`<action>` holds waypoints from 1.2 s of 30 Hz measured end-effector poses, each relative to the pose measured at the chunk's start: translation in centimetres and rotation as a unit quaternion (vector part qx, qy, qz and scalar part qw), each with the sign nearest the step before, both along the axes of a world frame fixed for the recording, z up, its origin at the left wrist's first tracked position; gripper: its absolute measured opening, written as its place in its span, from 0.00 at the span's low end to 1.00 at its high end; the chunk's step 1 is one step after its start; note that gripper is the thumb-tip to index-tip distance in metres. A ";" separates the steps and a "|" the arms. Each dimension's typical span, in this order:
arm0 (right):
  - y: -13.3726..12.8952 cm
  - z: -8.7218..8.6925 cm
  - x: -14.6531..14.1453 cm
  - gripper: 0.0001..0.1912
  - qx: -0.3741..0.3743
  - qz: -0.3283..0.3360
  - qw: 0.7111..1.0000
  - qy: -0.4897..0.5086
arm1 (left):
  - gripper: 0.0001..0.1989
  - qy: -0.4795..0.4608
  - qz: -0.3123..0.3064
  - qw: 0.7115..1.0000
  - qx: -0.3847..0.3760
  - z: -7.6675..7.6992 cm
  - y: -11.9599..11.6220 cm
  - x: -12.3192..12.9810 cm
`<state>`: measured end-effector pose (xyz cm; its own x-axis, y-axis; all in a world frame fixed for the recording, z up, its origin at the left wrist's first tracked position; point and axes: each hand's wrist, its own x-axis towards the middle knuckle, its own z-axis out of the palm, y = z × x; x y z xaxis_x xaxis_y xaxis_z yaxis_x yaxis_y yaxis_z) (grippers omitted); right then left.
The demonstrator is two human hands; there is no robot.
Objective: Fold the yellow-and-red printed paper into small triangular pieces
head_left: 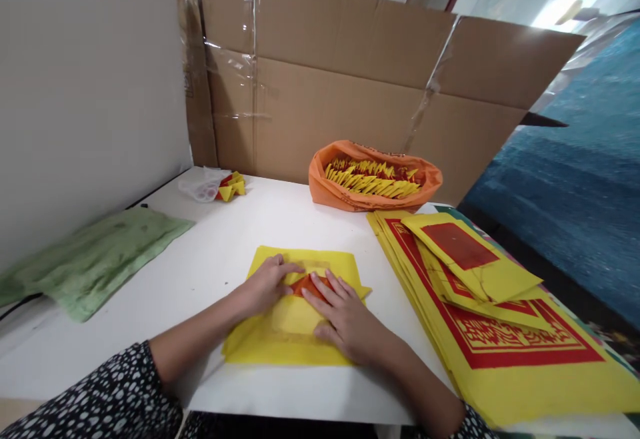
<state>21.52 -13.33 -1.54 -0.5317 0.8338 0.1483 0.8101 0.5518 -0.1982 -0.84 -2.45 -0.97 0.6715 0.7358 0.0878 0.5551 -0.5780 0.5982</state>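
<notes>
A sheet of yellow paper [250,349] lies flat on the white table in front of me, with a paler rectangle in its middle. On top of it is a small folded piece of red-orange paper [304,285]. The thumb and forefinger of my left hand [265,286] close on its left tip. My right hand [347,322] lies over its right part, fingers stretched out and pressing down, hiding that end. A yellow paper point [367,290] sticks out past the right edge of the sheet.
An orange bag [325,189] full of folded yellow and red papers stands at the back. Stacked yellow papers with red prints [525,379] lie on the right. A green cloth [105,252] is on the left, a clear plastic bag [203,186] behind it. Cardboard [340,99] walls the back.
</notes>
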 end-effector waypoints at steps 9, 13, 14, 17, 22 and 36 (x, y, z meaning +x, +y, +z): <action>0.5 0.3 0.4 0.39 -0.020 0.025 0.999 -0.009 | 0.14 0.069 -0.062 0.995 -0.030 2.8 3.6 1.5; 0.5 0.6 0.2 0.39 -0.062 0.026 0.998 -0.007 | 0.07 0.085 -0.102 0.986 -0.100 3.0 4.8 4.9; 0.4 0.5 0.1 0.37 -0.062 0.023 0.998 0.005 | 0.08 0.090 -0.108 0.984 -0.106 3.0 5.1 5.5; 0.1 -0.2 0.3 0.34 -0.024 -0.035 0.994 0.099 | 0.11 0.090 -0.122 0.981 -0.120 3.2 5.6 6.4; 0.4 -0.4 2.2 0.45 0.187 -0.287 0.874 0.346 | 0.05 -0.007 -0.091 0.994 -0.054 4.9 4.7 5.5; -1.1 -2.3 0.0 0.21 0.153 0.120 0.980 0.044 | 0.18 -0.038 -0.208 0.977 0.006 1.0 -0.5 -0.1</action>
